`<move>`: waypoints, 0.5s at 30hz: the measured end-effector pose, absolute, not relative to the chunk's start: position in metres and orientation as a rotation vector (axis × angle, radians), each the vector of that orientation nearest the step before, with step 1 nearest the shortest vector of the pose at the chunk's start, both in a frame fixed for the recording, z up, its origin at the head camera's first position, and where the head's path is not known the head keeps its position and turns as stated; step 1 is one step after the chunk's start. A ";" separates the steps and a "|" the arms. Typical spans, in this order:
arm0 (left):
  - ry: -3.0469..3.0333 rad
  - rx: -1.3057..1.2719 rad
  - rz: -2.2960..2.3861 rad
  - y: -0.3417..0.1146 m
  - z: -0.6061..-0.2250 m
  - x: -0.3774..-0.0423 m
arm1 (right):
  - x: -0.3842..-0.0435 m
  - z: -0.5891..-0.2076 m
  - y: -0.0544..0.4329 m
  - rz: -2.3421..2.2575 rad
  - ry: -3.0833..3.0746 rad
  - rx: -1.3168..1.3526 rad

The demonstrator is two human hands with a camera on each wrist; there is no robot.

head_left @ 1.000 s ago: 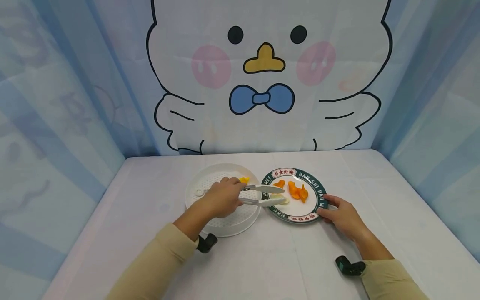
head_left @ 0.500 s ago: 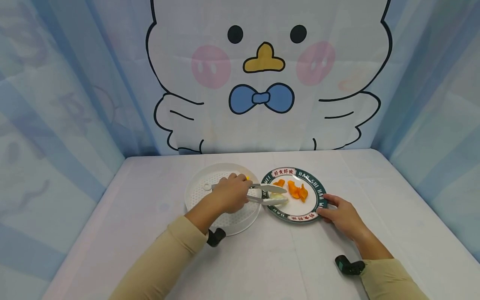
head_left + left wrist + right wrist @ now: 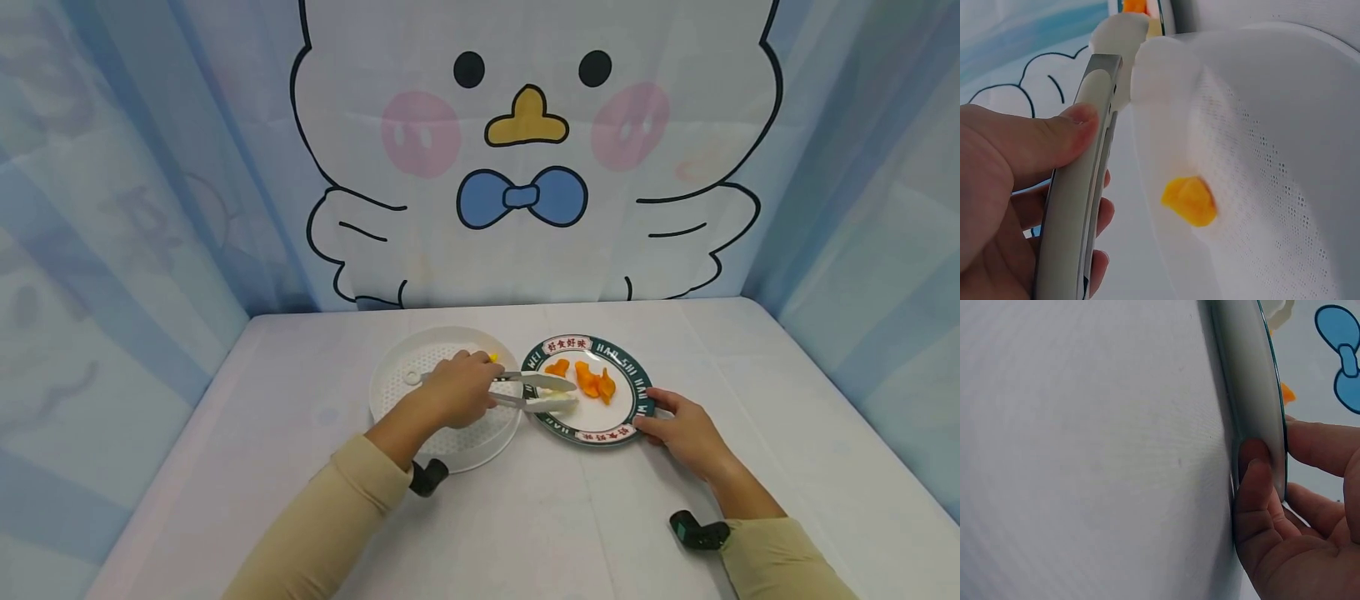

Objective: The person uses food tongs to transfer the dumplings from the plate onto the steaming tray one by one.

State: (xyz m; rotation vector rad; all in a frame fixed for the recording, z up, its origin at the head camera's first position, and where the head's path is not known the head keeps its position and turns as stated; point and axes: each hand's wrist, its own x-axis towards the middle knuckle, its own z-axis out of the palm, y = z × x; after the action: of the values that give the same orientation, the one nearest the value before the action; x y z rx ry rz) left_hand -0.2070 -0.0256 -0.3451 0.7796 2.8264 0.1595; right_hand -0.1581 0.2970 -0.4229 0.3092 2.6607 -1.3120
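"How would you work those tongs point(image 3: 542, 381)?"

"The left hand point(image 3: 459, 389) has them in a curled grip over the white perforated strainer point(image 3: 393, 408). Their tips stand apart above the plate's point(image 3: 642, 387) left side, about the pale slice point(image 3: 557, 395). I'd level both tips with it, then squeeze or release gently; a slick piece could skid."

"And the right hand point(image 3: 692, 435)?"

"Pinching the plate's right edge, fairly closed. Steady pressure without lifting seems best, away from the orange pieces point(image 3: 588, 382) near the middle."

"Do the wrist views add anything?"

"The left one shows the thumb pressed along one tong arm and a yellow piece point(image 3: 1190, 201) on the strainer's side; from the head it's mostly hidden. The right one shows a digit against the plate's underside. Whether the tips touch the slice, I can't tell."
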 end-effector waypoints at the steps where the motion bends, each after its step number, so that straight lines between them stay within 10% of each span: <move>1: 2.825 0.780 0.173 -0.027 -0.345 -0.207 | -0.158 -0.423 0.297 -1.312 2.661 0.311; 15: 2.819 0.723 0.234 -0.030 -0.341 -0.206 | -0.158 -0.422 0.297 -1.303 2.664 0.312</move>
State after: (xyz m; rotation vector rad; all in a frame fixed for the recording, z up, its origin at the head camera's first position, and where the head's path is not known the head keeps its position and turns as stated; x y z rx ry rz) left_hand -0.2056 -0.0302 -0.3413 0.7234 2.8195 0.2340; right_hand -0.1581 0.2967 -0.4221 0.3117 2.6642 -1.3031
